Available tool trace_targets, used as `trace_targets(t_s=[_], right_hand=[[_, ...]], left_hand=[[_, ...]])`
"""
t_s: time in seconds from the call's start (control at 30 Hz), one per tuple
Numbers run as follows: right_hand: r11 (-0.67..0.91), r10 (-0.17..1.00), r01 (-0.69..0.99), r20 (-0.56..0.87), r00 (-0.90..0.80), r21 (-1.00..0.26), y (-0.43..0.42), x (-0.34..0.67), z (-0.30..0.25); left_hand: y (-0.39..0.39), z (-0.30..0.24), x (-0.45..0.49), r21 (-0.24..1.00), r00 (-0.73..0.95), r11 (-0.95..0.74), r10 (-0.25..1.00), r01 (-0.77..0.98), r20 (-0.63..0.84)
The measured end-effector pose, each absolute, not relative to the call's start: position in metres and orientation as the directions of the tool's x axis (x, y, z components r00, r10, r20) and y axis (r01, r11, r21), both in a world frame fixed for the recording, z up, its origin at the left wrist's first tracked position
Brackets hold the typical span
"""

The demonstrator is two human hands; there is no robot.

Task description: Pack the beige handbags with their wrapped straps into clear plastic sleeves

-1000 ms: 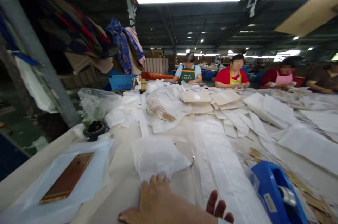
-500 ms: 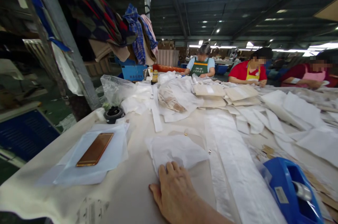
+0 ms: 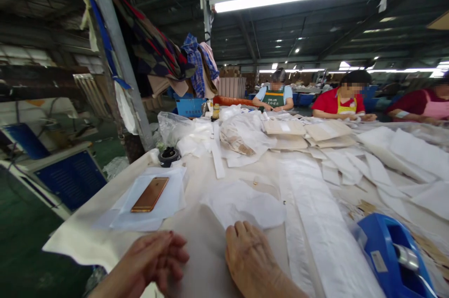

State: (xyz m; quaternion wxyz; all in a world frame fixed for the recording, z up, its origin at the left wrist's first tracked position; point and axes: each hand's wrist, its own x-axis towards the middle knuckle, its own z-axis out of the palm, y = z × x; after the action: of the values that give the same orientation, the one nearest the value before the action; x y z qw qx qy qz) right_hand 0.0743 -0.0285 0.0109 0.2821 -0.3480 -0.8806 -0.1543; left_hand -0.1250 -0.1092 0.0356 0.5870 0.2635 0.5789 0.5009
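My right hand [image 3: 250,256] is at the near edge of a thin white sheet [image 3: 242,202], its fingers bent and pressed together on that edge; the thumb is hidden. The sheet is slightly crumpled and lies on the pale table cover. Two small metallic bits show just beyond its far and right sides. To the left, my left hand [image 3: 157,258] hovers over the near part of the table, palm turned inward. Its fingers are loosely curled and apart, with nothing in them. Near it, a gold phone [image 3: 149,195] rests on bluish-white sheets [image 3: 121,217].
A blue tape dispenser [image 3: 389,253] stands at front right, beside a long white strip [image 3: 315,214]. A black tape roll [image 3: 169,156], plastic bags [image 3: 242,129] and flat beige packets [image 3: 284,127] lie farther back. Several co-workers sit across the table. A metal post [image 3: 122,64] rises at left.
My left hand has come into view from the lower left. My right hand's fingers have drawn back and bent at the sheet's near edge. The view has shifted left and up.
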Motion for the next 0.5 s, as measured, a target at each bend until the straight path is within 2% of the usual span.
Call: trace_targets(t_s=[0.1,0.17,0.23,0.3,0.33,0.4,0.43,0.5], right_hand=[[0.720,0.493,0.692,0.670,-0.554,0.043,-0.041,0.069,0.011],[0.759,0.465,0.651,0.695,-0.548,0.006,-0.046,0.069,0.012],[0.830,0.432,0.554,0.705,-0.562,-0.068,-0.044,0.075,0.016],[0.854,0.454,0.492,0.706,-0.544,-0.170,-0.031,0.089,0.024],[0.833,0.501,0.504,0.699,-0.510,-0.229,-0.021,0.098,0.029],[0.709,0.669,0.593,0.630,-0.394,-0.382,0.002,0.117,0.039],[0.603,0.776,0.631,0.541,-0.324,-0.487,0.015,0.125,0.044],[0.337,0.941,0.617,0.251,-0.225,-0.711,0.035,0.136,0.051]], left_hand=[[-0.067,0.046,-0.100,0.858,-0.088,0.373,0.900,-0.352,-0.427],[-0.045,0.048,-0.080,0.867,-0.118,0.317,0.915,-0.384,-0.386],[-0.031,0.048,-0.068,0.897,-0.181,0.232,0.931,-0.376,-0.316],[-0.026,0.049,-0.067,0.913,-0.157,0.198,0.951,-0.357,-0.268],[-0.025,0.049,-0.070,0.910,-0.099,0.212,0.960,-0.356,-0.262],[-0.024,0.053,-0.079,0.896,0.021,0.251,0.965,-0.366,-0.262],[-0.024,0.055,-0.083,0.890,0.064,0.269,0.962,-0.368,-0.264],[-0.020,0.058,-0.091,0.894,0.110,0.269,0.963,-0.357,-0.246]])
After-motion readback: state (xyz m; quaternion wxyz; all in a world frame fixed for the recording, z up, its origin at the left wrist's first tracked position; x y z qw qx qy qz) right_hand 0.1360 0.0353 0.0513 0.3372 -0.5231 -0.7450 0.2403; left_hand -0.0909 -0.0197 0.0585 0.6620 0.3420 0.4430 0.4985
